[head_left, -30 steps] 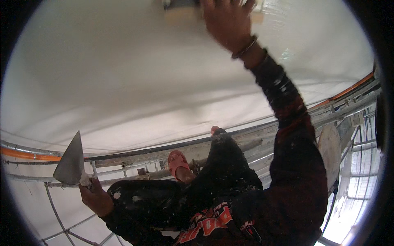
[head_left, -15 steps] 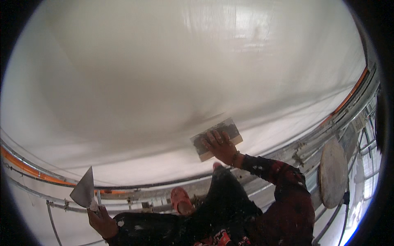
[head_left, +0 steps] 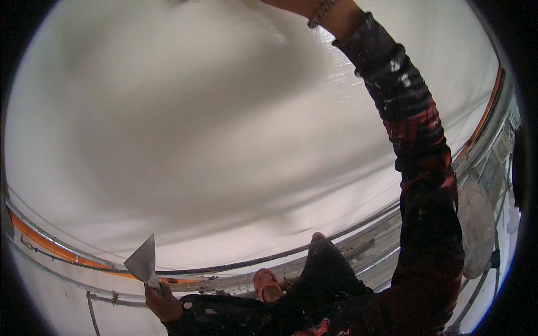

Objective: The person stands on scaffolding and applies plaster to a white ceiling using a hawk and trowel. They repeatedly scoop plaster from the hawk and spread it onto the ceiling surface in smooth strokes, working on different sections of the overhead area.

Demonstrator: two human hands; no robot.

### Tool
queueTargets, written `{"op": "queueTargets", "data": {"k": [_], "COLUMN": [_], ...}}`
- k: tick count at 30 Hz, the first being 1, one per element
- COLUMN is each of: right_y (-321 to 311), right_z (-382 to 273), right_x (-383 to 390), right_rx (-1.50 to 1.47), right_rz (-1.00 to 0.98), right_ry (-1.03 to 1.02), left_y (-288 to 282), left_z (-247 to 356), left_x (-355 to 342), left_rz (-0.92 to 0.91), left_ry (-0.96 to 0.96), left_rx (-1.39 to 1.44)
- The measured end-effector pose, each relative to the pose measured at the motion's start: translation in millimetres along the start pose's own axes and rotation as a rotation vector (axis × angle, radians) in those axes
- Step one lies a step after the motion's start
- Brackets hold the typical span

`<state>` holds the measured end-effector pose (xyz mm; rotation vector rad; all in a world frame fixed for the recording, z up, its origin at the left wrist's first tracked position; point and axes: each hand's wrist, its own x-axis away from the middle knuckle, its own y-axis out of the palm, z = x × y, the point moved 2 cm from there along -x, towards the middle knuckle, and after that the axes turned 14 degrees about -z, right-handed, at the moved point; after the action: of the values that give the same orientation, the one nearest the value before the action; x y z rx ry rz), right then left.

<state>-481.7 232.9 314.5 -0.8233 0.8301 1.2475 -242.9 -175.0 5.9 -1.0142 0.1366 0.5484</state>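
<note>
Low on the left, my left hand (head_left: 163, 302) is closed round the handle of a putty knife (head_left: 142, 259), whose broad, flared metal blade points up. My right arm stretches far up across the white wall surface (head_left: 224, 123). Only the wrist end of my right hand (head_left: 300, 5) shows at the top edge, with a beaded bracelet (head_left: 320, 13) round the wrist. Its fingers lie outside the picture, as does most of whatever is near them. Faint ridges and wet-looking shine mark the wall next to that forearm.
Along the wall's foot runs a narrow platform (head_left: 364, 246) with metal rails and an orange strip (head_left: 56, 246). My foot in a red clog (head_left: 268, 284) rests there. A pale oval board or lid (head_left: 476, 229) stands at right, partly behind my sleeve. Scaffold tubes (head_left: 92, 313) stand below left.
My right hand, earlier low on the wall on a rectangular flat trowel, has swept up to the top edge; the trowel is no longer clearly seen. My left hand with the putty knife shifted slightly right and down.
</note>
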Motion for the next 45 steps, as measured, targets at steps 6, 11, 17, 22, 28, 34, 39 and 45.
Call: {"op": "queueTargets", "data": {"k": [6, 11, 17, 22, 28, 34, 39, 45], "right_y": [-13, -9, 3, 4, -22, -43, -33, -55], "right_z": [9, -15, -81, -181, -255, -183, -97, -56], "right_x": [-46, -37, 85, 277, 460, 270, 28, -156], "right_rx": [-0.013, 0.013, -0.055, -0.303, -0.398, -0.414, -0.238, -0.188], "right_rz": [-0.002, -0.094, -0.186, -0.597, -0.925, -0.644, -0.101, -0.128], "right_ry": [-0.012, 0.008, 0.026, 0.040, -0.030, -0.007, -0.002, -0.056], "left_y": [-1, -6, -8, -7, -1, -8, 3, 6], "left_z": [-9, 2, 4, -12, -18, -4, -30, -15], "left_x": [-6, -9, -8, -2, -3, -5, -12, -18], "left_rz": [-0.006, -0.059, -0.056, -0.048, -0.005, -0.048, -0.048, -0.099], "left_ry": [0.047, 0.039, 0.041, 0.037, 0.017, -0.015, 0.111, 0.049], "left_rx": [-0.068, -0.022, -0.019, -0.039, -0.030, 0.093, -0.025, 0.089]}}
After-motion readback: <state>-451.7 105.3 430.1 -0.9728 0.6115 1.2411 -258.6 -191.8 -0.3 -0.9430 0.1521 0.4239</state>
